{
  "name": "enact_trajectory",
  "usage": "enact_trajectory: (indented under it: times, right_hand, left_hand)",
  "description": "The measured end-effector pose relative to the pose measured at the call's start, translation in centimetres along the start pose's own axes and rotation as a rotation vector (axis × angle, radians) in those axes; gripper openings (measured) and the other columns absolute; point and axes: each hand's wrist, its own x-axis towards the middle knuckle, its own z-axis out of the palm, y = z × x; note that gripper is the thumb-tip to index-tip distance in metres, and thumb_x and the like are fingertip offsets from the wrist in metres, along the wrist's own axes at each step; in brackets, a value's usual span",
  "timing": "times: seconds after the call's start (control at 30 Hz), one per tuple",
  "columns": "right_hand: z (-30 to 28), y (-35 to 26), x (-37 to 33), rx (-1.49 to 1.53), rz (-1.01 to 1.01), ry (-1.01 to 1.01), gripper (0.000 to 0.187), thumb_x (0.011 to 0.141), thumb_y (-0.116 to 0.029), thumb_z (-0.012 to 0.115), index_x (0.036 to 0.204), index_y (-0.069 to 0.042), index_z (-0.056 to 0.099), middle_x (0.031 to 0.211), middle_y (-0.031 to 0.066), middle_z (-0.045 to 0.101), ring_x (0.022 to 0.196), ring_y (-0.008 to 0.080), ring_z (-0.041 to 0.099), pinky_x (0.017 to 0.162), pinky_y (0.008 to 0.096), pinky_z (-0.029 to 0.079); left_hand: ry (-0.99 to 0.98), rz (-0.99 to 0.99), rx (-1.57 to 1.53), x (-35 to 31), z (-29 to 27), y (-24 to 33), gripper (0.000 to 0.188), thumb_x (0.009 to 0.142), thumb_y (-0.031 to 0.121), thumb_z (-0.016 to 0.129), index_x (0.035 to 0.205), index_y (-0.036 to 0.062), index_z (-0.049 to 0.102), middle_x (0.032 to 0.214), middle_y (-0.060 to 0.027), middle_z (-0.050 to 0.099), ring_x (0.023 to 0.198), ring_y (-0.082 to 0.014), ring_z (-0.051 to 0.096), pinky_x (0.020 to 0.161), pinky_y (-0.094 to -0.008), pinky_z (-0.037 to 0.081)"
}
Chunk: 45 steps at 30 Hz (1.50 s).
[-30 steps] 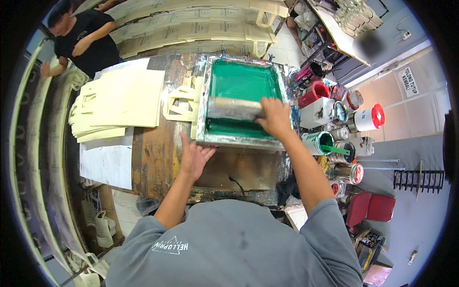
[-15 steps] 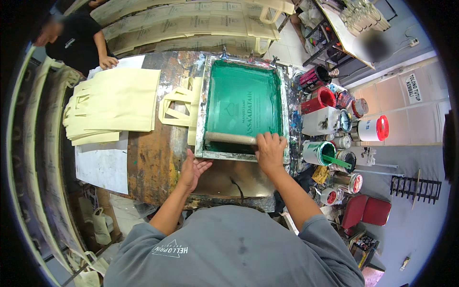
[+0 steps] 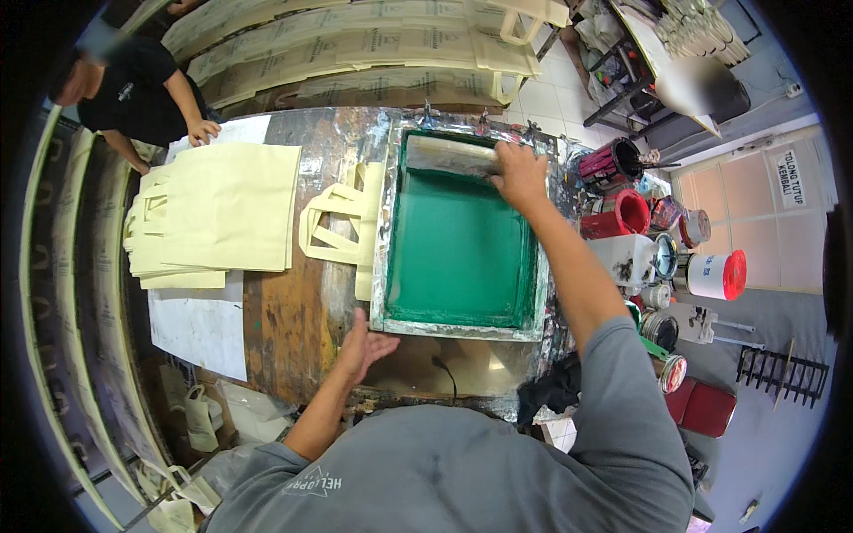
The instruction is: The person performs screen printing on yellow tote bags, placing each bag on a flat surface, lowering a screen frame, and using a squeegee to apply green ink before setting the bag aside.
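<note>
A framed printing screen [image 3: 462, 253] coated with green ink lies flat on the stained worktable [image 3: 280, 311]. At its far end, my right hand [image 3: 521, 176] is wrapped round the right part of a long squeegee [image 3: 449, 155], which lies across the inside of the frame. My left hand [image 3: 362, 348] is just outside the frame's near left corner, fingers spread, holding nothing. From under the screen's left side a pale yellow bag [image 3: 365, 231] sticks out with its handles. Most of that bag is hidden beneath the frame.
A stack of pale yellow bags [image 3: 227, 209] sits left on the table, with a co-worker's hand [image 3: 203, 132] by it. Ink tubs, among them a red one [image 3: 629, 213], crowd the right edge. Racks of bags [image 3: 355, 53] stand behind and on the left.
My right hand has pushed the squeegee from the near end of the screen to its far end. Green ink now covers the design that showed before. My left hand stays near the corner.
</note>
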Motion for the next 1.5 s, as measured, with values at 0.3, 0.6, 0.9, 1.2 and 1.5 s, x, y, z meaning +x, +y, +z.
enact_trajectory:
  times: [0.3, 0.6, 0.9, 1.2, 1.5]
  right_hand:
    - [5.2, 0.8, 2.2, -0.031, 0.029, 0.271, 0.056, 0.072, -0.020, 0.088, 0.121, -0.020, 0.060, 0.114, 0.0016, 0.062, 0.113, 0.0256, 0.059, 0.098, 0.0517, 0.038]
    - [3.6, 2.2, 6.0, -0.019, -0.127, 0.103, 0.058, 0.073, -0.023, 0.090, 0.122, -0.017, 0.059, 0.108, 0.0036, 0.065, 0.106, 0.0279, 0.064, 0.092, 0.0478, 0.045]
    - [2.9, 1.2, 3.6, -0.058, -0.116, -0.021, 0.057, 0.073, -0.028, 0.091, 0.118, -0.017, 0.058, 0.109, 0.0032, 0.068, 0.104, 0.0256, 0.066, 0.089, 0.0455, 0.046]
    - [1.2, -1.2, -3.6, -0.039, -0.110, -0.034, 0.057, 0.074, -0.026, 0.090, 0.119, -0.016, 0.058, 0.105, 0.0030, 0.066, 0.100, 0.0262, 0.064, 0.085, 0.0457, 0.044]
    - [-1.4, -5.1, -13.1, 0.013, -0.091, -0.099, 0.054, 0.075, -0.025, 0.089, 0.120, -0.016, 0.060, 0.107, 0.0038, 0.064, 0.102, 0.0263, 0.062, 0.085, 0.0460, 0.043]
  left_hand:
    - [0.245, 1.035, 1.102, 1.3, 9.5, 20.5, 0.053, 0.095, 0.053, 0.074, 0.103, 0.0011, 0.072, 0.078, -0.0143, 0.067, 0.075, -0.0315, 0.067, 0.069, -0.0419, 0.052]
    - [0.505, 1.331, 1.708, 21.5, 16.5, 32.7, 0.072, 0.089, 0.077, 0.060, 0.093, 0.0065, 0.073, 0.092, -0.0163, 0.073, 0.090, -0.0358, 0.072, 0.080, -0.0463, 0.057]
    - [0.548, 1.525, 1.651, 22.3, 15.8, 30.0, 0.068, 0.089, 0.076, 0.063, 0.075, 0.0096, 0.067, 0.071, -0.0110, 0.070, 0.069, -0.0325, 0.072, 0.061, -0.0435, 0.057]
    - [0.546, 1.640, 1.594, 18.3, 14.3, 23.5, 0.063, 0.086, 0.072, 0.070, 0.070, 0.0112, 0.060, 0.065, -0.0081, 0.063, 0.062, -0.0288, 0.067, 0.057, -0.0414, 0.054]
    - [0.477, 1.577, 1.606, 12.4, 12.5, 15.3, 0.063, 0.083, 0.071, 0.073, 0.072, 0.0112, 0.060, 0.067, -0.0077, 0.061, 0.063, -0.0284, 0.064, 0.058, -0.0409, 0.051]
